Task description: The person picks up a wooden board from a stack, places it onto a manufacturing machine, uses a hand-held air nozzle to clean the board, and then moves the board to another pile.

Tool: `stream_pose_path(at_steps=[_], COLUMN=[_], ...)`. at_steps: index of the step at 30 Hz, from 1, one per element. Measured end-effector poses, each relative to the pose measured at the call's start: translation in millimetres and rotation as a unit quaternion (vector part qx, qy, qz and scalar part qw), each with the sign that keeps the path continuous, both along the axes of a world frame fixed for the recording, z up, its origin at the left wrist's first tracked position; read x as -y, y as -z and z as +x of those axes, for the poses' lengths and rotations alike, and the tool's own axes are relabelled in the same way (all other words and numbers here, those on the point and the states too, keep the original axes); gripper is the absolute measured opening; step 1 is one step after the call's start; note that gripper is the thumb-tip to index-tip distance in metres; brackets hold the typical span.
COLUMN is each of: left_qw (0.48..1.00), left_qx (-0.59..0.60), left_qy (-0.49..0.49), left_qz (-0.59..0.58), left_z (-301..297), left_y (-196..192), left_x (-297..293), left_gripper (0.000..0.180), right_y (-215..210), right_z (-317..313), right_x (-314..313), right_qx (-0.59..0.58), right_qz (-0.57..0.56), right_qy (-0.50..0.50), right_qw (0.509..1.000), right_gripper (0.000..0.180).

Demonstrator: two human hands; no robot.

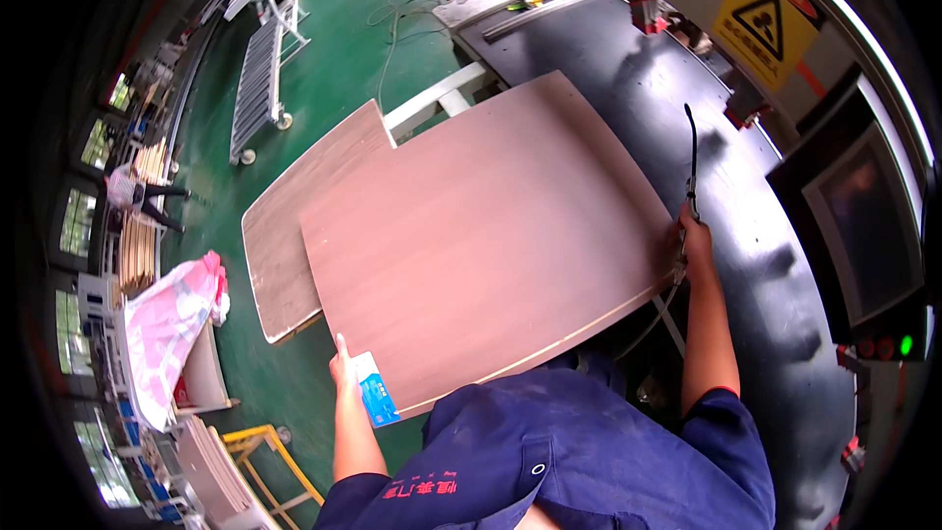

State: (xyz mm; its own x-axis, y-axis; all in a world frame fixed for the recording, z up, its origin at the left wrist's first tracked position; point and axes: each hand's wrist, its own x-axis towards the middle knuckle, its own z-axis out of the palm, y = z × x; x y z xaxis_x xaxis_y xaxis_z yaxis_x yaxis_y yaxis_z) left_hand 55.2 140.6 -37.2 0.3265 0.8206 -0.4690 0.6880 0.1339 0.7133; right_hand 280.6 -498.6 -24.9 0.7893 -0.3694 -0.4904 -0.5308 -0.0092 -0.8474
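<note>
A large reddish-brown wooden panel [481,236] lies tilted across the middle, in front of my body. My left hand [344,369] grips its near left edge, thumb on top and the other fingers hidden. Close by that hand is a blue and white label [377,397] on the panel's corner. In my right hand [695,241], closed at the panel's right edge, is an air blow gun [693,177] with a thin black nozzle pointing away from me. Its hose trails down beneath the panel. Another brown board [278,245] lies partly under the panel at the left.
To the right stretches a dark machine table [765,294], with a screen [863,216] and a yellow warning sign [768,22] beyond it. Metal profiles [540,15] rest on its far end. A wheeled rack [260,79] stands on the green floor; another person [132,191] is far left.
</note>
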Motion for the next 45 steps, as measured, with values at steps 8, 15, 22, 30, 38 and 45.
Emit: stream_pose_path(at_steps=[8,15,22,30,38,45], left_qw=[0.997,0.994,0.993,0.993,0.987,0.971], left_qx=[-0.057,-0.074,-0.103,-0.112,-0.146,-0.196], left_qy=[0.007,0.04,0.037,0.043,-0.013,-0.092], left_qz=[0.047,0.073,0.044,-0.004,0.06,0.101], left_z=[-31,-27,-25,-25,-10,-49], left_y=[45,51,20,4,10,-15], left_x=[-1,-4,12,16,16,56], left_gripper=[0.074,0.076,0.078,0.079,0.078,0.076], right_y=[0,114,51,18,24,31], right_z=[9,36,26,26,72,90], right_x=[-32,54,20,-47,-130,-187], right_qx=[0.016,0.009,-0.011,0.008,0.019,0.003], right_qz=[0.042,0.042,-0.058,-0.059,-0.012,0.007], right_qy=[0.037,0.066,-0.01,-0.067,-0.188,-0.298], right_qw=[0.998,0.997,0.998,0.996,0.982,0.955], right_gripper=[0.04,0.031,0.043,0.043,0.042,0.041])
